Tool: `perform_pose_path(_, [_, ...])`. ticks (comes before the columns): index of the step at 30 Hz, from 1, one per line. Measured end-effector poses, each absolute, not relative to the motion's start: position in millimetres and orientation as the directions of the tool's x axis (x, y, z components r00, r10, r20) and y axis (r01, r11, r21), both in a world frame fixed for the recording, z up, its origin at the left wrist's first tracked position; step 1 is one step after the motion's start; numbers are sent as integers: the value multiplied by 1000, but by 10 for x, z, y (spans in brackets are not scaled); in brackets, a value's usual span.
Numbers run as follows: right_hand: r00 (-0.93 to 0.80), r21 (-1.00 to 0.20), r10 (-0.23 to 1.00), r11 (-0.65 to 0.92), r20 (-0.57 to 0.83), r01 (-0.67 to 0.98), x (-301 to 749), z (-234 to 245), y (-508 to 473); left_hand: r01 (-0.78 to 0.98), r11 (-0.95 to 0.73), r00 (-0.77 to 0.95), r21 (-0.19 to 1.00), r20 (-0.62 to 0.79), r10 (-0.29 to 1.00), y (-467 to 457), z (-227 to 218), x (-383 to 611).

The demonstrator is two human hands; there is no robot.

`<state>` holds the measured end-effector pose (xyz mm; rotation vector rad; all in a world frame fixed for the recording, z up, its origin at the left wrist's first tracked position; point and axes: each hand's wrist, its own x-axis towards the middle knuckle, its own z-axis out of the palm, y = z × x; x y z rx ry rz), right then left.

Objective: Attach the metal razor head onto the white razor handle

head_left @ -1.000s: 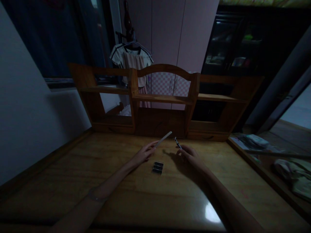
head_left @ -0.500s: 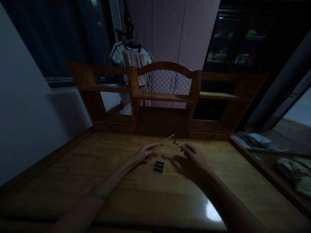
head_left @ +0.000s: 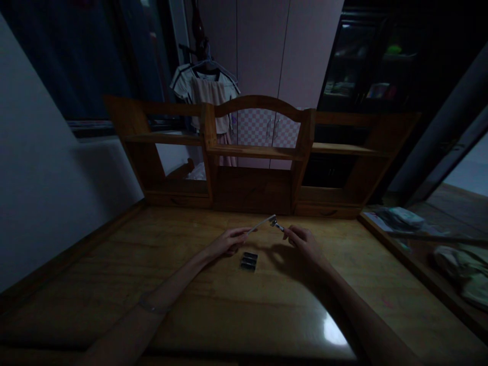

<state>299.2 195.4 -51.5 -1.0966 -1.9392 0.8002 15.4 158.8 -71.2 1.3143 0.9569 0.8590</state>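
Observation:
My left hand (head_left: pixel 233 240) is closed on one end of a thin pale stick (head_left: pixel 260 224), which slants up to the right. My right hand (head_left: pixel 301 238) pinches the dark lower handle of a small silver razor (head_left: pixel 278 225). The razor's metal head meets, or almost meets, the far tip of the stick; which of the two I cannot tell. Below and between the hands, a small dark pack with three sections (head_left: pixel 249 261) lies flat on the wooden desk (head_left: pixel 213 305).
A wooden shelf unit (head_left: pixel 259 151) stands along the desk's back edge. Clothes on a hanger (head_left: pixel 206 84) hang behind it, before a pink wardrobe (head_left: pixel 263 56). To the right, a lower surface holds plastic-wrapped items (head_left: pixel 404 218) and a pale cloth bundle (head_left: pixel 465 272).
The stick's far tip has come down slightly and the razor's head has closed the gap to it. Both hands keep their holds, and the dark pack stays on the desk.

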Motion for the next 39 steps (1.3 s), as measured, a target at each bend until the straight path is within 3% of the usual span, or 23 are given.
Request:
perform_pose_path(10, [-300,-561,801,583,518,587,3020,-567,1931,47,42,372,998,-56,927,1595,-733,183])
perform_pose_path(18, [-275,-527,788,584,551,618,3021,-567,1945,25,102,370,995,-103,923,1640,-766,137])
perform_pose_path(27, [-324,-418,773,586,545,694,3023,-526,1907,108,-35,359,994,-6,933,1593,-764,192])
perform_pose_path(39, [-343,-431,766,605,544,670,3012,-512,1886,129,-38,356,991,-10,934,1623,-824,167])
